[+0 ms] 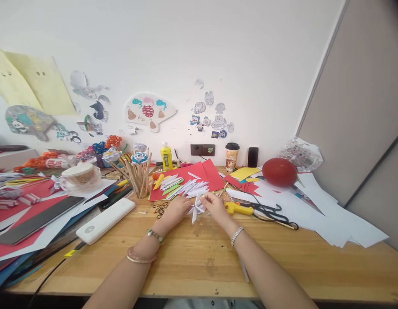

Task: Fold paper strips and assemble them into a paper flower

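Note:
Between my two hands, just above the wooden table (186,266), is a small white paper piece (195,210) with several folded strips sticking out like petals. My left hand (177,209) is closed on its left side, fingertips pinching the paper. From the right, my right hand (214,206) pinches one of its strips between thumb and fingers. Behind the hands, many white folded paper strips (189,187) and a few green and yellow ones lie on red paper (205,171). Dark rubber bands (160,209) lie beside my left hand. A yellow glue gun (239,209) rests right of my right hand.
A bundle of sticks (141,182) stands at the back left near a white power bank (105,221). A yellow bottle (166,157), a paper cup (232,156) and a phone (253,157) stand along the wall. Scissors (266,208), a red balloon (279,172) and white sheets (340,214) are at right.

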`<state>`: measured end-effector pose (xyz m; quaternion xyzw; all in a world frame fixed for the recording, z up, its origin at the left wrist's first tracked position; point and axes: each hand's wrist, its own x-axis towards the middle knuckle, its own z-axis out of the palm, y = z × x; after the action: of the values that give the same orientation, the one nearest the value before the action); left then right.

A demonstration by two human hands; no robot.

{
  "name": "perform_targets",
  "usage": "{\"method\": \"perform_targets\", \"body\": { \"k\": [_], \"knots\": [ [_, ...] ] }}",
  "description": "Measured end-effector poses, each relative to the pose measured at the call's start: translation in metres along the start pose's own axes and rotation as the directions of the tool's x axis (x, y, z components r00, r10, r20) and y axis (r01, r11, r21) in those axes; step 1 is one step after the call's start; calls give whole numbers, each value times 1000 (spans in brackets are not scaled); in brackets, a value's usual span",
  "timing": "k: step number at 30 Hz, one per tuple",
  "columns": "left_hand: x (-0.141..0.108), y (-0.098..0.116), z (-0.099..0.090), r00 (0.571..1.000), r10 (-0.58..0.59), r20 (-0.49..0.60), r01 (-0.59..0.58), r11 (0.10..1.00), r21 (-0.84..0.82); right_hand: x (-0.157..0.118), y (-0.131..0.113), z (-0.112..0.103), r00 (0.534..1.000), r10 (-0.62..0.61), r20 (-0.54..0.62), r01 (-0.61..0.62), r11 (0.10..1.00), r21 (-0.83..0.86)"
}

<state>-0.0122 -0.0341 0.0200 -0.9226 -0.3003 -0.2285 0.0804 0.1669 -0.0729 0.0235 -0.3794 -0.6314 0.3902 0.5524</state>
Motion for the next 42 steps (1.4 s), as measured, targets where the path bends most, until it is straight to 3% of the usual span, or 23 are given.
{"method": "perform_targets", "body": {
  "k": [3, 6, 10, 13, 15, 17, 20, 22, 26, 29, 32, 35, 37, 39, 42],
  "knots": [
    [-1, 0, -2, 997, -9, -76, 7, 1000, -24, -2, -8, 8, 998, 1, 59, -4, 998, 56],
    [-2, 3, -6, 995, -22, -98, 24, 1000, 19, -5, -12, 13, 995, -70, 78, 73, 997, -37],
    [-3, 4, -9, 984, -82, -161, 87, 996, 25, -6, -14, 13, 982, -188, -13, 179, 950, -257],
    [-2, 3, -6, 955, -215, -202, 179, 966, -184, -3, -10, 9, 978, -185, -101, 140, 927, -349],
    [-1, 2, -3, 911, -375, -173, 278, 866, -416, 1, -3, 7, 980, -127, -151, 69, 939, -338],
    [1, 4, -3, 869, -490, -68, 335, 683, -649, 4, 4, 5, 980, -85, -182, 30, 958, -285],
    [3, 7, -5, 864, -487, 127, 356, 414, -837, 5, 11, 3, 975, -66, -212, 15, 972, -234],
    [3, 8, -7, 857, -484, 178, 378, 354, -855, 5, 12, 4, 972, -73, -222, 18, 971, -240],
    [3, 3, -7, 845, -525, 103, 378, 451, -808, 1, 7, 7, 971, -91, -219, 45, 978, -204],
    [2, 0, -5, 849, -526, -58, 335, 620, -709, 1, 4, 7, 969, -89, -229, 45, 980, -194],
    [0, 1, -6, 878, -406, -251, 212, 802, -558, 2, 4, 6, 973, -57, -225, 8, 977, -214],
    [-1, 5, -8, 873, -324, -365, 147, 888, -436, 3, 5, 6, 972, -73, -223, 14, 968, -252],
    [-1, 8, -9, 853, -376, -363, 201, 877, -436, 2, 7, 6, 964, -128, -232, 56, 954, -295],
    [0, 9, -8, 823, -484, -296, 290, 808, -513, 1, 10, 7, 950, -196, -241, 105, 933, -345],
    [2, 9, -6, 798, -599, -73, 401, 617, -678, -2, 12, 9, 931, -275, -239, 164, 902, -399]
  ]
}}
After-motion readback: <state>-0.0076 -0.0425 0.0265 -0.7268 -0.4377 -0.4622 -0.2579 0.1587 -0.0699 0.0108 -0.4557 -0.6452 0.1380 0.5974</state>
